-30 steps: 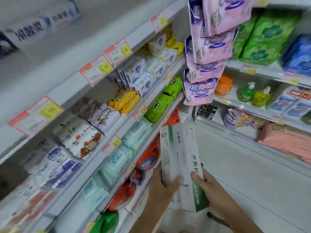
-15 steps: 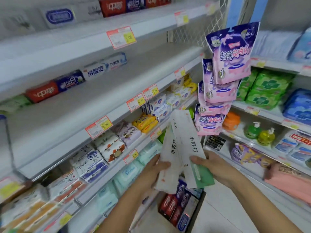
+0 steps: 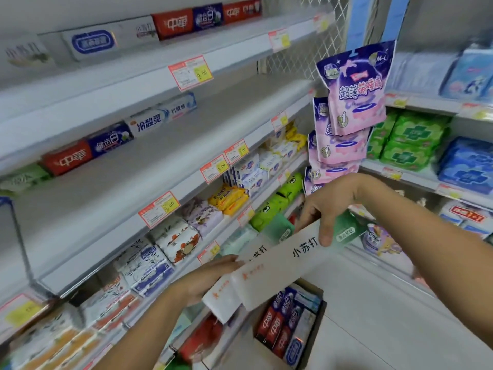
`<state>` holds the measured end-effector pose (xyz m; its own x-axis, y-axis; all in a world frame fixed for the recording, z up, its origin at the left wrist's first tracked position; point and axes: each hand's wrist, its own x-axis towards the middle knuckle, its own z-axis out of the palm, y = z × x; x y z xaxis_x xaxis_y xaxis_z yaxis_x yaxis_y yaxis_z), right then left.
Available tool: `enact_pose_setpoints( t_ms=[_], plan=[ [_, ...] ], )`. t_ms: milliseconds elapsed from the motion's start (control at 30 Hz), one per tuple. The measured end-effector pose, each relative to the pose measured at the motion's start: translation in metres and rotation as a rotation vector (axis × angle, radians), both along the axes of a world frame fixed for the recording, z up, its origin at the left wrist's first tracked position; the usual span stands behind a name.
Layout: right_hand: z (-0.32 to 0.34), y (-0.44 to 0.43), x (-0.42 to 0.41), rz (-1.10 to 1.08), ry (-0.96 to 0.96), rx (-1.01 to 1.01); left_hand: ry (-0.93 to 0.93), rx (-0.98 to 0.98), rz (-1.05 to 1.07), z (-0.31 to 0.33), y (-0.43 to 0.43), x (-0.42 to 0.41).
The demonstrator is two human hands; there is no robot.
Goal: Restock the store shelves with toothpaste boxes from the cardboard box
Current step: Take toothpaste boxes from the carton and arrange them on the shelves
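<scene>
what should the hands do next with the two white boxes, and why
Probably raise the two white toothpaste boxes up and left onto the toothpaste shelf. The left hand and right hand grip their opposite ends, below it, and that shelf shows only one row of boxes at the back, with bare board in front.

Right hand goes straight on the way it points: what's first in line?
Likely the green packs, just left of the right hand, which grips the toothpaste boxes. Depth is unclear, so it might pass in front of them.
</scene>
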<state>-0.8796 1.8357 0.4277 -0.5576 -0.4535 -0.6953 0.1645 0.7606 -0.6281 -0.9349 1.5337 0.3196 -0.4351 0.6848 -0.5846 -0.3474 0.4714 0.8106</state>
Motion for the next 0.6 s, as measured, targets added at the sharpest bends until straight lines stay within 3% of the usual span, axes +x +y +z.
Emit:
enact_pose_setpoints(
  t_ms=[167, 300, 433, 600],
  plan=[
    [0.001, -0.03, -0.029, 0.127, -0.023, 0.205, 0.03, -0.081, -0.106, -0.012, -0.003, -0.002],
    [-0.01, -0.044, -0.04, 0.186, 0.036, 0.23, 0.062, -0.06, -0.165, -0.007, -0.006, 0.005],
    [-0.025, -0.053, -0.048, 0.104, 0.034, 0.177, -0.076, 0.057, -0.155, -0.004, -0.011, 0.016],
    [-0.028, -0.063, -0.057, 0.172, -0.089, 0.17, -0.236, 0.228, -0.295, 0.008, -0.016, 0.023]
  ],
)
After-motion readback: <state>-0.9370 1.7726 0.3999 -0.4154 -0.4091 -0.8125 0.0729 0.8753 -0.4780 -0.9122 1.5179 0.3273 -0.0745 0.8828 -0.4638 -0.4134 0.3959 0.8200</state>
